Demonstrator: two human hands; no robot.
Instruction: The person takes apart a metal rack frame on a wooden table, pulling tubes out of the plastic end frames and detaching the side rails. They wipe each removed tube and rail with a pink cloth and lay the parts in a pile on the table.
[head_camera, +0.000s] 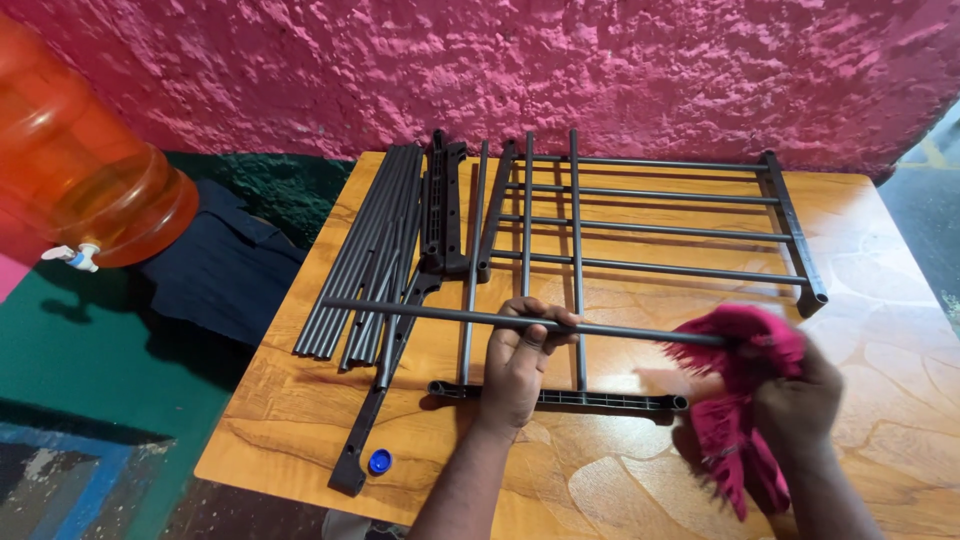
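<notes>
The long thin grey metal rod (520, 320) lies left-right (nearly level) above the wooden table (900, 300). The left hand (520, 355) grips its middle, palm up; the right hand (800, 400) clamps a fringed magenta cloth (745, 350) around its right end.

Level grey rod (450, 316), magenta cloth (745, 400)

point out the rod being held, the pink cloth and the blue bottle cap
grey rod (430, 312), head view, bare stretch left of the left hand
pink cloth (745, 345), head view, bunched part at the rod's end
blue cap (380, 461), head view, its top
</notes>
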